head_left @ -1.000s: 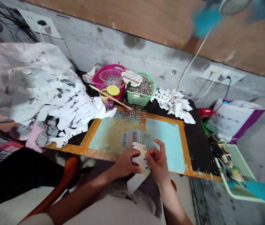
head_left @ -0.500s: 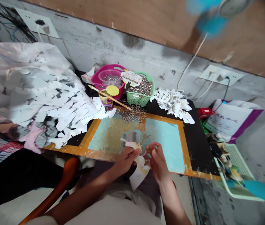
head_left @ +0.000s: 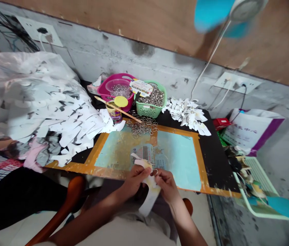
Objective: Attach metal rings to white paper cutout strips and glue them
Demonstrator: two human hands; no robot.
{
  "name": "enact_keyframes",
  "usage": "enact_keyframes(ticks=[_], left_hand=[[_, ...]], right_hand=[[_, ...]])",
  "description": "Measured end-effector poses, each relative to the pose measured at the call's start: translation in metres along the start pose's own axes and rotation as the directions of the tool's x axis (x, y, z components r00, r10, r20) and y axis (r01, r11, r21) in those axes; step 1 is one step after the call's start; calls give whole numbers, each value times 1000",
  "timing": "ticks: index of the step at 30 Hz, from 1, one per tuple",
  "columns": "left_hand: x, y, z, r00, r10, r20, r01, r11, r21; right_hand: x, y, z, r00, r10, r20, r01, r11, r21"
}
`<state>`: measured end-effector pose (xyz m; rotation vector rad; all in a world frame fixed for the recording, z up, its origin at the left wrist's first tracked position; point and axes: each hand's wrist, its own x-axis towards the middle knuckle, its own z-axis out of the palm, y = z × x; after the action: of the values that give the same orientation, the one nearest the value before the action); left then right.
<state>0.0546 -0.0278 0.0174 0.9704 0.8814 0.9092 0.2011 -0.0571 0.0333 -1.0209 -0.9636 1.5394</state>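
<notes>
One paper cutout between left hand and right hand

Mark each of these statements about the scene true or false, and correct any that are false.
1. The left hand and right hand both touch a white paper cut-out. True.
2. The green plastic basket holds metal rings. True.
3. The wooden stick stands upright. False: it lies slanted across a cup.
4. The fan has red blades. False: they are blue.
</notes>
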Motion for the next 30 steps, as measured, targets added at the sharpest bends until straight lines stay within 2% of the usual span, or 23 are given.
enact_keyframes(ticks=[4,8,10,13,16,19,23,25,27,30], left_hand=[[7,11,-14,991,-6,130,-9,993,115],[14,24,-17,956,-16,295,-52,974,221],[16,26,-17,953,-61,296,-2,978,207],[15,27,-16,952,-100,289,56,986,158],[10,29,-13,957,-42,288,-32,968,249],[5,33,-10,952,23,305,-152,901,406],[4,40,-10,908,59,414,-259,857,445],[5,41,-12,898,81,433,-299,834,463],[7,38,-15,905,74,420,-280,846,454],[7,26,-20,952,3,306,-94,954,284]], right_hand=[[1,-18,-4,998,69,8,-69,996,58],[3,-29,-4,993,114,10,-114,993,29],[3,-29,-2,993,122,-8,-121,992,32],[2,-26,4,987,88,-131,-85,996,32],[0,-22,10,972,25,-236,-19,999,30],[-1,-20,16,960,0,-279,7,1000,24],[0,-19,22,954,151,-260,-106,978,179],[2,-18,23,946,230,-229,-169,952,257],[3,-15,21,946,245,-211,-185,945,269],[3,-12,14,971,157,-181,-128,979,161]])
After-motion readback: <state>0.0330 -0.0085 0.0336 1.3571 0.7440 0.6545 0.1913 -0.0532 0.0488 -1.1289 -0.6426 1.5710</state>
